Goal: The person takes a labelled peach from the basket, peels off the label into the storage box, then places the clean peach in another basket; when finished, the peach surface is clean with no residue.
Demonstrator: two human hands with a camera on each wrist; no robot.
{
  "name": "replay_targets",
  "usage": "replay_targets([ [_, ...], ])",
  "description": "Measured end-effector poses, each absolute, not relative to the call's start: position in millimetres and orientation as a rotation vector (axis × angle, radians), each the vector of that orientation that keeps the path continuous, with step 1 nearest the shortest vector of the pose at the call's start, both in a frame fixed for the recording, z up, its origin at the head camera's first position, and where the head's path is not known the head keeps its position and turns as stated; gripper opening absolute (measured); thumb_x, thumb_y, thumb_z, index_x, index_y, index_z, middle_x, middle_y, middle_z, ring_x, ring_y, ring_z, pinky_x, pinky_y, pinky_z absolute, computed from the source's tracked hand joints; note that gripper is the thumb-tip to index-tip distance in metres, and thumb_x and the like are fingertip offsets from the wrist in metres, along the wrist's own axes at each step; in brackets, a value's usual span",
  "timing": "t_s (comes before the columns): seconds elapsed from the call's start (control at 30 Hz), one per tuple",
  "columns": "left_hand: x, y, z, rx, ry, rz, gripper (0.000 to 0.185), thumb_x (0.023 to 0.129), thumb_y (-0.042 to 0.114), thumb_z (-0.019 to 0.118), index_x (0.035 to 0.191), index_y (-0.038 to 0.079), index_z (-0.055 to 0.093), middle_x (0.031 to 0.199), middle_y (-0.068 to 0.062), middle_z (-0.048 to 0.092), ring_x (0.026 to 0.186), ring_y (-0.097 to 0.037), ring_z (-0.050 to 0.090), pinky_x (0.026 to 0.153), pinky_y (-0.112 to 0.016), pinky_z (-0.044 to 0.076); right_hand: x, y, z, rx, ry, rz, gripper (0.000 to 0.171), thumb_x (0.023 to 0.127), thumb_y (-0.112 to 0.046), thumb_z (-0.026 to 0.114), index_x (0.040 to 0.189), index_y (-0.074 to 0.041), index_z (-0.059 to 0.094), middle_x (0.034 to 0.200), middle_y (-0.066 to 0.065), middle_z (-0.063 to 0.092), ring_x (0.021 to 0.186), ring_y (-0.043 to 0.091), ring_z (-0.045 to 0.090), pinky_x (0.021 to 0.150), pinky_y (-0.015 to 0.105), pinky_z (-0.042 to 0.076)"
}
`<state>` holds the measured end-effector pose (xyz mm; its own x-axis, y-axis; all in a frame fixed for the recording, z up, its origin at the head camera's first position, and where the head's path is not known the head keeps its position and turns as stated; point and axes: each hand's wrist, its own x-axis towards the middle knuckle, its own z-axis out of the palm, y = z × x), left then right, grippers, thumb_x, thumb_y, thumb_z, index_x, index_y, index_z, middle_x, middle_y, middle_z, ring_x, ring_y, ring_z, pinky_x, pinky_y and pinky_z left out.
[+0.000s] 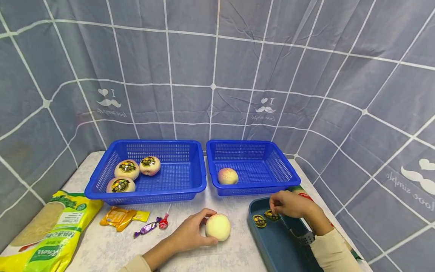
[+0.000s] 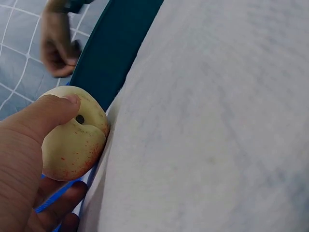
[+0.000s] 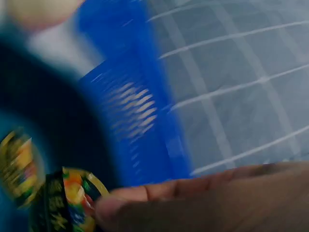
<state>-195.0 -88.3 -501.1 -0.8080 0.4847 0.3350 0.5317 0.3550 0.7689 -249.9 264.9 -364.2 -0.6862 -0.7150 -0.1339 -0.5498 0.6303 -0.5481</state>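
Observation:
Over the front middle of the table, my left hand (image 1: 190, 233) grips a pale peach (image 1: 219, 227), its thumb laid across the fruit in the left wrist view. No label shows on that peach. My right hand (image 1: 293, 206) reaches over the teal tray (image 1: 289, 251) and pinches a round black-and-gold sticker (image 3: 79, 195) between thumb and finger. Another such sticker (image 1: 259, 221) lies on the tray floor beside it. Three peaches with black labels (image 1: 126, 169) sit in the left blue basket (image 1: 176, 175). One unlabelled peach (image 1: 228, 176) rests in the right blue basket (image 1: 258, 170).
At the left lies a yellow-green Knorr bag (image 1: 54, 230). Orange-wrapped snacks (image 1: 119, 218), a purple-wrapped candy (image 1: 147, 227) and a red lollipop (image 1: 163, 223) lie before the left basket. A partly hidden package (image 1: 302, 193) stands behind the tray. A grey checked curtain (image 1: 190, 60) encloses the table.

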Motion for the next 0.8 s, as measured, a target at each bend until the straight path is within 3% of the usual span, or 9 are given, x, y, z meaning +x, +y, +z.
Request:
replay_targets([
  [0.2, -196, -92, -504, -0.935, -2.546, -1.489, 0.066, 0.075, 0.035, 0.091, 0.130, 0.022, 0.057, 0.125, 0.006, 0.064, 0.103, -0.013, 0.064, 0.091, -0.037, 0.053, -254, 273, -399, -0.913, 2.633, -0.549, 0.023, 0.086, 0.013, 0.062, 0.079, -0.009, 0.062, 0.070, -0.005, 0.055, 0.057, 0.003, 0.050, 0.051, 0.024, 0.047],
  [0.5, -195, -92, -505, -0.946, -2.547, -1.496, 0.067, 0.075, 0.034, 0.092, 0.130, 0.021, 0.056, 0.125, 0.006, 0.064, 0.102, -0.011, 0.064, 0.090, -0.036, 0.053, -252, 268, -425, -0.931, 3.014, -0.173, 0.027, 0.083, 0.002, 0.070, 0.070, -0.018, 0.058, 0.064, -0.011, 0.048, 0.056, 0.007, 0.045, 0.049, 0.029, 0.041],
  [0.8, -197, -89, -505, -0.945, -2.541, -1.489, 0.068, 0.075, 0.035, 0.091, 0.130, 0.020, 0.056, 0.125, 0.006, 0.063, 0.101, -0.010, 0.062, 0.089, -0.035, 0.052, -248, 266, -445, -0.829, 3.251, 0.148, 0.035, 0.083, -0.001, 0.070, 0.064, -0.018, 0.046, 0.059, -0.002, 0.045, 0.049, 0.020, 0.044, 0.041, 0.044, 0.042],
])
